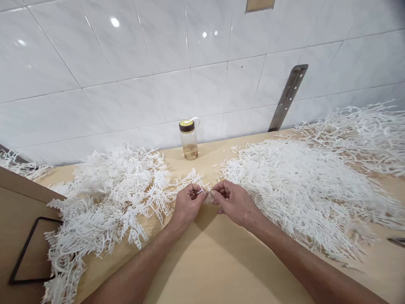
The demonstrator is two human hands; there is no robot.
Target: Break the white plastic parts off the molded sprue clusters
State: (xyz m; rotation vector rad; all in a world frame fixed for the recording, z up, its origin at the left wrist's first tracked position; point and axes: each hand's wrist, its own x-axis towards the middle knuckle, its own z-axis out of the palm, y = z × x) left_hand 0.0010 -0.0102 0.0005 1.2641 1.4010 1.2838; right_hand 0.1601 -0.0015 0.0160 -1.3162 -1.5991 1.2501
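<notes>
My left hand (pixel 189 203) pinches a thin white branched sprig (pixel 193 177), which looks like plastic and fans out beyond the fingers. Almost touching it, my right hand (pixel 232 200) is closed in a pinch at the near end of the sprig. What lies between the right fingertips is too small to make out. On the left is a heap of white branched sprigs (pixel 117 190), which runs over the table's left side. A wider, flatter pile of white strands (pixel 303 190) spreads to the right of my right hand.
A clear bottle (pixel 190 145) with a dark and yellow lid stands near the wall, some liquid in it. A metal bracket (pixel 287 99) leans at the tiled wall (pixel 209 88). At lower left is a brown panel (pixel 25 223) with a black frame (pixel 30 249). Bare wooden tabletop (pixel 202 270) shows between my forearms.
</notes>
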